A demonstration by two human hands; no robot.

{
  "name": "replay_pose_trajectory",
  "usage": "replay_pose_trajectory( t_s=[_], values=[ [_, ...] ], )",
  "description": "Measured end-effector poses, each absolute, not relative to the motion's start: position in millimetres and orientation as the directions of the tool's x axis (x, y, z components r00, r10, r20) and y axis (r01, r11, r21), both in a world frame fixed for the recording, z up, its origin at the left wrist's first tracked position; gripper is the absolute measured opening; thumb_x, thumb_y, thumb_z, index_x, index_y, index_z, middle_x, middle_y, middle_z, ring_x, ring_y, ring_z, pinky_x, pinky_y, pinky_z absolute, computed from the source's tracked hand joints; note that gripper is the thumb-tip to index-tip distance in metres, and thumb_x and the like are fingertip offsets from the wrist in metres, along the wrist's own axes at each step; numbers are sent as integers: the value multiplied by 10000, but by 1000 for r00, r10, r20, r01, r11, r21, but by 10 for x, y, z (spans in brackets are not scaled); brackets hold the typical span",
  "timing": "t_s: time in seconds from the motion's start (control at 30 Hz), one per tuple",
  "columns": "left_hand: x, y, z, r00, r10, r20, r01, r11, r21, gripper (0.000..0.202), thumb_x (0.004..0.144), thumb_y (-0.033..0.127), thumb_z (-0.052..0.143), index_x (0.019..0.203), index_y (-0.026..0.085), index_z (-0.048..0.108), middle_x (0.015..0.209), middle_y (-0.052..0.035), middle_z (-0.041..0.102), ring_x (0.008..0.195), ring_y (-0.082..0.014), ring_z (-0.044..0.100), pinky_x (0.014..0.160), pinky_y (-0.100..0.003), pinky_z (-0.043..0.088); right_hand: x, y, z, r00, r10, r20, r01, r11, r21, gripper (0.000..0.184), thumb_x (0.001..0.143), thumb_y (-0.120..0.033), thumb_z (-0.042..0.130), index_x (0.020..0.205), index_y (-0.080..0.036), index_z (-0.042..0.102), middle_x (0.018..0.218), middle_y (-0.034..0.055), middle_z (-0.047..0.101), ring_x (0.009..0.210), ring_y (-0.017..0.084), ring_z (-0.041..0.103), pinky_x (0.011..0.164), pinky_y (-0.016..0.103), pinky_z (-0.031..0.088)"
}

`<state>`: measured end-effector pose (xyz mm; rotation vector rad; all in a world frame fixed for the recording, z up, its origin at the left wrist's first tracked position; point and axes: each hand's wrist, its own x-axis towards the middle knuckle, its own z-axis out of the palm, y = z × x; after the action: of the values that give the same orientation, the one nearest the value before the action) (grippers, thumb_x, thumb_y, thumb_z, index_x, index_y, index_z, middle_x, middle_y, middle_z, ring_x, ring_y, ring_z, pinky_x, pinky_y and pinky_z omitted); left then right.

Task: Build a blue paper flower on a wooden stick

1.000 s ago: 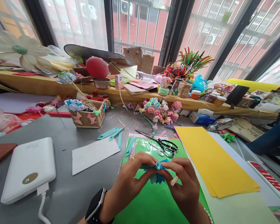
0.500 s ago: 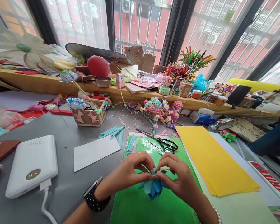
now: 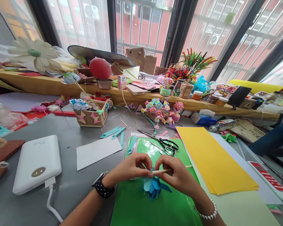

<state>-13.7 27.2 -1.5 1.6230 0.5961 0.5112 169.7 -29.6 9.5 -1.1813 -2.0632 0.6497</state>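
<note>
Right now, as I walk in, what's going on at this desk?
Someone's bare hands are busy with papercraft. The left hand pinches the base of a blue paper flower, while the right hand holds a pale stick with one end at that same base. The flower hangs below the hands, over a green sheet. Black-handled scissors lie beyond the hands, and yellow paper lies to the right.

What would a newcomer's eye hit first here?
Probably the blue paper flower at lower center, hanging below the left hand over the green sheet, with a pale stick in the right hand. Next, the yellow paper to the right of the green sheet. Then the red ball-like object above a metal tin on the back ledge.
</note>
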Motion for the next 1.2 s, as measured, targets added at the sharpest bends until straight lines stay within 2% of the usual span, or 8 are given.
replay_pose_trajectory(
  t_s=[0.2,0.47,0.8,1.2],
  values=[
    [-127,303,-84,765,644,-25,69,-44,997,217,648,300,697,697,138,563,610,48,523,559,-79,470,520,-180,353,1709,-270,74,-359,898,252,520,417,-746,48,725,-121,560,739,-166,566,524,-85,358,458,56,301,413,172,218],
    [-127,277,-41,761,649,4,12,-20,1000,221,663,322,686,704,135,574,658,28,544,583,-88,486,561,-202,376,1727,-258,63,-315,937,150,447,286,-847,72,692,-97,561,737,-154,558,506,-96,307,453,52,287,408,167,199],
    [-126,254,-13,758,651,31,-2,-45,999,184,686,279,668,725,130,567,680,28,522,603,-87,480,569,-203,370,1736,-268,52,-305,940,152,425,277,-861,82,688,-106,560,755,-154,557,516,-92,301,457,54,284,407,169,203],
    [-116,251,-44,773,633,42,-26,-34,999,224,687,318,679,748,141,557,716,24,520,650,-98,485,597,-213,384,1745,-276,42,-294,944,150,439,273,-856,62,690,-128,578,738,-159,554,520,-87,299,456,55,282,413,182,197]
  ],
)
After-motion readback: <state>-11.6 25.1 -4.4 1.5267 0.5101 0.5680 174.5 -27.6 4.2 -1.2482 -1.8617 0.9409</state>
